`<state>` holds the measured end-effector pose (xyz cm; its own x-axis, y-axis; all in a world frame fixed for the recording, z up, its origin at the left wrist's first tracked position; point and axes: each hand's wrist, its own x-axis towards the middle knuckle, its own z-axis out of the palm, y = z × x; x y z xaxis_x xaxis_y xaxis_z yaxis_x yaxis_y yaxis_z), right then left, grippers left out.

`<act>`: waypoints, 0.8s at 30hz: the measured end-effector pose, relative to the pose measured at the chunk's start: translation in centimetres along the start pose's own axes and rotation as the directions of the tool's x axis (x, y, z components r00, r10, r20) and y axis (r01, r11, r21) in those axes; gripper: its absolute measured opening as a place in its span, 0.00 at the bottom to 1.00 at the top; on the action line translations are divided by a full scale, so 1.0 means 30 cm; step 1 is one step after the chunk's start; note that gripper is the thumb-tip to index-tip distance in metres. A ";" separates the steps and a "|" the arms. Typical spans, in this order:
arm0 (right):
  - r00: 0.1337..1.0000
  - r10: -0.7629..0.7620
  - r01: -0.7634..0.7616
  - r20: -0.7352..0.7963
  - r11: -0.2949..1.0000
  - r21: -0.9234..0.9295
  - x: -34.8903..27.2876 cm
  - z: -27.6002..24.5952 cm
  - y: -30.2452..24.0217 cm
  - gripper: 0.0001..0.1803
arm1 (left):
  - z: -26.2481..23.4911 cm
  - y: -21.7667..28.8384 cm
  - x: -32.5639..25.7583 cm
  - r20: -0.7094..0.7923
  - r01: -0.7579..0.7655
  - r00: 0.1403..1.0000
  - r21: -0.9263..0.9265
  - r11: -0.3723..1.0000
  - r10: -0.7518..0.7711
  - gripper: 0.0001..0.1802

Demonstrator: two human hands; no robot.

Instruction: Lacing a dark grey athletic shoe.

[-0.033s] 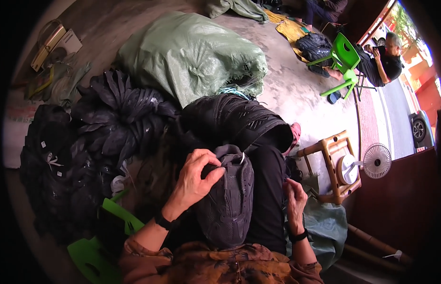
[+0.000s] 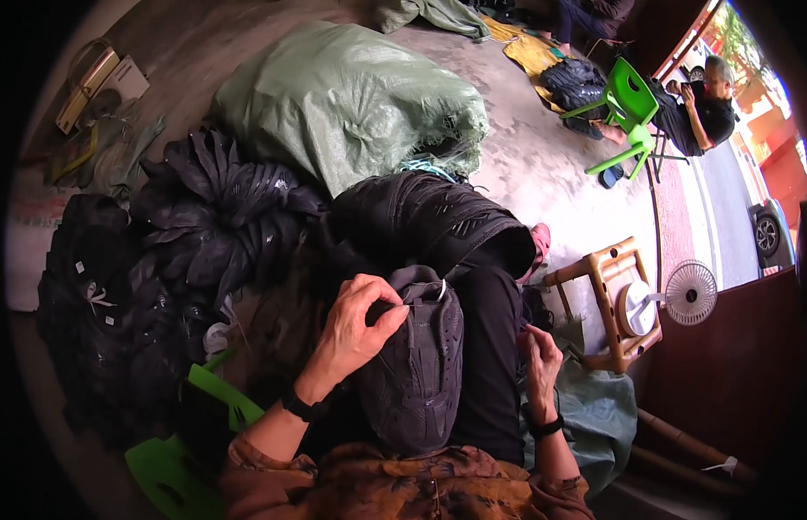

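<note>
A dark grey shoe upper (image 2: 423, 377) lies across my lap with its toe end toward me. At its left edge, beside the lacing rows, my left hand (image 2: 356, 325) pinches the upper between thumb and forefinger. A short white strand (image 2: 442, 289) shows near the opening at the upper's far end. My right hand (image 2: 540, 364) is held apart from the upper, beside my right thigh, its thumb and fingers pressed together. Whatever it pinches is too small or too dark to make out.
Piles of black shoe uppers (image 2: 221, 212) lie at the left, near a large pale green sack (image 2: 334, 95). A bamboo stool (image 2: 607, 316) bearing a small white fan (image 2: 688, 293) stands right. Farther off are a green chair (image 2: 633, 100) and a seated person (image 2: 698, 113).
</note>
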<state>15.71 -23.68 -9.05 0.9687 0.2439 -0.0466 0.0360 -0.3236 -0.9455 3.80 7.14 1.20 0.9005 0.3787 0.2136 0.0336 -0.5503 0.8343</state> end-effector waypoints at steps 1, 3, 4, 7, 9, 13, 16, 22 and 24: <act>0.993 0.119 -0.120 0.006 0.992 0.051 0.031 -0.017 0.098 0.11 | 0.004 -0.005 0.010 0.007 0.000 1.000 0.005 1.000 0.000 0.06; 0.985 0.173 -0.172 0.013 0.969 0.176 0.048 -0.043 0.295 0.16 | 0.014 -0.020 0.027 0.031 0.094 0.995 0.062 0.994 -0.096 0.06; 0.969 0.246 -0.249 0.039 0.960 0.126 0.051 -0.062 0.391 0.16 | 0.014 -0.012 0.040 0.041 0.045 0.998 0.089 0.995 -0.049 0.04; 0.928 0.364 -0.369 0.085 0.928 0.052 0.018 -0.079 0.566 0.15 | 0.009 -0.001 0.043 0.046 0.035 0.998 0.140 0.990 -0.042 0.03; 0.881 0.464 -0.468 0.089 0.883 0.034 0.003 -0.081 0.624 0.13 | 0.009 -0.007 0.053 0.046 0.025 0.998 0.183 0.983 -0.034 0.04; 0.899 0.437 -0.420 0.009 0.859 0.293 0.027 -0.062 0.600 0.14 | -0.023 -0.047 0.074 0.190 0.447 0.895 -0.368 0.815 -0.405 0.12; 0.968 0.238 -0.203 -0.077 0.927 0.314 0.113 -0.032 0.336 0.12 | -0.066 -0.059 0.090 0.272 0.508 0.860 -0.389 0.768 -0.431 0.13; 0.829 -0.474 0.498 0.296 0.867 -0.006 0.126 0.094 -0.335 0.15 | -0.127 0.016 0.161 0.514 0.584 0.781 -0.400 0.707 -0.354 0.13; 0.657 -0.539 0.652 0.527 0.757 -0.038 0.113 0.202 -0.419 0.22 | -0.094 0.019 0.186 0.530 0.579 0.780 -0.409 0.705 -0.332 0.14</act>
<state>17.04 -13.24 0.71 0.4873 0.8166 0.3094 0.6683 -0.1206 -0.7341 7.62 11.03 4.31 0.9210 0.0838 -0.3803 0.3676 0.1354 0.9201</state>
